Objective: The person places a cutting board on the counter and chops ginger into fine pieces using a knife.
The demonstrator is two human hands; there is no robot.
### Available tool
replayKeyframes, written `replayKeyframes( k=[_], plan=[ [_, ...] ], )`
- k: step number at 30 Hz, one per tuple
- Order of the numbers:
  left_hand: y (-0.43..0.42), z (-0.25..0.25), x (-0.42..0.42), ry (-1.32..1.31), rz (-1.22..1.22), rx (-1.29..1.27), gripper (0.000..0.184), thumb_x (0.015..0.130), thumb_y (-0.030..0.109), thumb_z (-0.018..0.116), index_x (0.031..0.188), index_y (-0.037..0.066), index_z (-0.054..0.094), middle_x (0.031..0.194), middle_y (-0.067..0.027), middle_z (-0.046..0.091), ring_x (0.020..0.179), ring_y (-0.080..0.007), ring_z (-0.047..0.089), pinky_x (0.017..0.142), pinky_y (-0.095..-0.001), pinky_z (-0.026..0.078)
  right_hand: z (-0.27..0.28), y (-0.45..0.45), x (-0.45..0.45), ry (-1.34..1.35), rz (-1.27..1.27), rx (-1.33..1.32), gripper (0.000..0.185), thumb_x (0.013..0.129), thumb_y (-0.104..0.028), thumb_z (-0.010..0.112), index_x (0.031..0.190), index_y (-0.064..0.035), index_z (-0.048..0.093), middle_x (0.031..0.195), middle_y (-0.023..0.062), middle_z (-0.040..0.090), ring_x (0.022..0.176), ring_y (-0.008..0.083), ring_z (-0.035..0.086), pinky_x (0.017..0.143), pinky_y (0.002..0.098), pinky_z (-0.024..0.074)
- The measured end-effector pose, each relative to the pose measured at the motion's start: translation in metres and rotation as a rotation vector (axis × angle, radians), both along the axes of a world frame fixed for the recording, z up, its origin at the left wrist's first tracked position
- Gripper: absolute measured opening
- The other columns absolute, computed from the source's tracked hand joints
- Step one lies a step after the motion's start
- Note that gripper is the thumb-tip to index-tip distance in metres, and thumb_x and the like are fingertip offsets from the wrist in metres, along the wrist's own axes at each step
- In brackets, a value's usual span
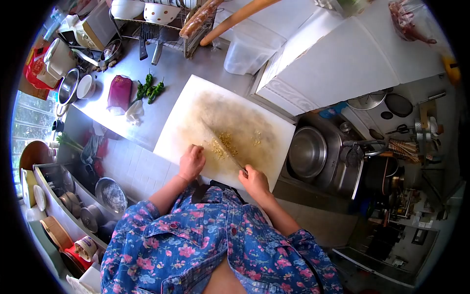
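A thick white cutting board point(183, 105) with a stained brown middle lies in front of me. My right hand point(255, 179) is closed round the handle of a kitchen knife point(223, 143) at the board's near edge. Its blade slants up and left across finely chopped pale yellow bits point(217, 150), which lie on both sides of it. Further right on the board is a smaller scatter of the same bits. My left hand point(192, 160) rests at the board's near left edge, fingers curled in, apart from the blade. Nothing shows in it.
Left of the board, green peppers point(149, 90) lie beside a purple package point(119, 93) on the steel counter point(181, 63). At the right, a metal basin point(307, 152) sits in the sink point(338, 166). A dish rack point(183, 29) and a clear plastic bin point(249, 51) stand behind.
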State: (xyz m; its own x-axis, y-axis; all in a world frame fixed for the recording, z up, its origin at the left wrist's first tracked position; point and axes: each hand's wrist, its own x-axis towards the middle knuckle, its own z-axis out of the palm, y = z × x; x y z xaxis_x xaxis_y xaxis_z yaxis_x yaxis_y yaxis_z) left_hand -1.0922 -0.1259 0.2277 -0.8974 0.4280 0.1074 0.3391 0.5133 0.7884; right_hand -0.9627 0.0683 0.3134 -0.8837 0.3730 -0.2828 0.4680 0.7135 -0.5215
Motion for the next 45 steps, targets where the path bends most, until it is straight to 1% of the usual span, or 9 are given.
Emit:
replayKeyframes(
  k=[5, 8, 12, 15, 18, 21, 34, 38, 45],
  plan=[
    [0.006, -0.003, 0.000, 0.027, 0.044, -0.147, 0.025, 0.075, 0.007, 0.061, 0.100, 0.004, 0.059, 0.094, -0.0159, 0.055, 0.083, -0.0351, 0.058, 0.070, -0.0424, 0.049, -0.016, 0.007, 0.009, 0.031, -0.064, 0.035, 0.026, 0.086, -0.026, 0.056, 0.077, -0.0010, 0.056, 0.069, 0.0220, 0.061, 0.068, 0.0409, 0.061, 0.061, 0.0490, 0.0471],
    [0.021, -0.019, -0.004, 0.016, -0.119, -0.071, 0.028, 0.077, 0.007, 0.061, 0.104, 0.005, 0.060, 0.099, -0.0153, 0.056, 0.088, -0.0343, 0.059, 0.073, -0.0421, 0.050, -0.015, 0.009, 0.007, 0.004, -0.095, -0.006, 0.026, 0.086, -0.025, 0.057, 0.076, -0.0007, 0.055, 0.068, 0.0217, 0.061, 0.067, 0.0410, 0.061, 0.060, 0.0487, 0.0469],
    [0.032, 0.016, -0.004, 0.071, -0.324, 0.127, 0.030, 0.078, 0.006, 0.062, 0.108, 0.008, 0.063, 0.103, -0.0118, 0.060, 0.093, -0.0316, 0.061, 0.076, -0.0383, 0.052, -0.018, 0.006, 0.008, 0.032, -0.105, 0.002, 0.026, 0.086, -0.025, 0.057, 0.076, -0.0006, 0.054, 0.068, 0.0213, 0.061, 0.067, 0.0409, 0.061, 0.060, 0.0483, 0.0469],
    [0.019, 0.017, 0.003, -0.146, -0.213, 0.093, 0.027, 0.078, 0.006, 0.062, 0.105, 0.007, 0.063, 0.099, -0.0111, 0.060, 0.086, -0.0304, 0.063, 0.073, -0.0374, 0.052, -0.014, 0.004, 0.007, 0.008, -0.114, -0.026, 0.026, 0.086, -0.025, 0.057, 0.077, -0.0005, 0.054, 0.069, 0.0213, 0.062, 0.067, 0.0408, 0.061, 0.060, 0.0481, 0.0471],
    [0.004, 0.011, 0.004, -0.077, -0.219, 0.017, 0.024, 0.081, 0.004, 0.061, 0.105, 0.004, 0.063, 0.100, -0.0116, 0.061, 0.080, -0.0223, 0.064, 0.067, -0.0306, 0.053, -0.015, -0.005, 0.010, 0.038, -0.129, -0.038, 0.028, 0.085, -0.025, 0.060, 0.076, 0.0008, 0.054, 0.067, 0.0203, 0.061, 0.064, 0.0395, 0.061, 0.058, 0.0466, 0.0466],
    [0.001, 0.011, 0.007, -0.094, -0.223, 0.038, 0.021, 0.080, 0.007, 0.061, 0.101, 0.006, 0.064, 0.097, -0.0119, 0.061, 0.081, -0.0303, 0.063, 0.071, -0.0368, 0.052, -0.026, -0.011, 0.011, 0.041, -0.093, 0.028, 0.028, 0.085, -0.025, 0.061, 0.077, 0.0014, 0.054, 0.066, 0.0195, 0.060, 0.063, 0.0386, 0.061, 0.057, 0.0458, 0.0461],
    [-0.014, 0.006, 0.006, -0.133, -0.321, 0.051, 0.016, 0.080, 0.007, 0.061, 0.095, 0.005, 0.064, 0.097, -0.0120, 0.061, 0.082, -0.0311, 0.062, 0.071, -0.0373, 0.052, -0.014, -0.030, 0.012, 0.088, -0.263, -0.058, 0.026, 0.086, -0.023, 0.061, 0.080, 0.0012, 0.055, 0.066, 0.0198, 0.061, 0.063, 0.0381, 0.061, 0.057, 0.0440, 0.0472],
    [-0.016, 0.004, 0.002, -0.152, -0.366, 0.051, 0.016, 0.080, 0.007, 0.061, 0.095, 0.005, 0.064, 0.097, -0.0122, 0.061, 0.082, -0.0312, 0.062, 0.072, -0.0375, 0.052, -0.043, -0.044, 0.010, 0.072, -0.229, 0.056, 0.027, 0.086, -0.024, 0.061, 0.078, 0.0014, 0.054, 0.067, 0.0205, 0.061, 0.063, 0.0385, 0.061, 0.057, 0.0444, 0.0471],
    [-0.024, 0.002, -0.007, -0.180, -0.393, 0.052, 0.015, 0.081, 0.008, 0.061, 0.095, 0.005, 0.064, 0.097, -0.0125, 0.061, 0.082, -0.0321, 0.062, 0.072, -0.0372, 0.053, -0.014, -0.061, 0.001, 0.084, -0.297, -0.009, 0.028, 0.085, -0.025, 0.061, 0.077, 0.0012, 0.054, 0.067, 0.0208, 0.062, 0.065, 0.0392, 0.062, 0.058, 0.0459, 0.0478]
  ],
)
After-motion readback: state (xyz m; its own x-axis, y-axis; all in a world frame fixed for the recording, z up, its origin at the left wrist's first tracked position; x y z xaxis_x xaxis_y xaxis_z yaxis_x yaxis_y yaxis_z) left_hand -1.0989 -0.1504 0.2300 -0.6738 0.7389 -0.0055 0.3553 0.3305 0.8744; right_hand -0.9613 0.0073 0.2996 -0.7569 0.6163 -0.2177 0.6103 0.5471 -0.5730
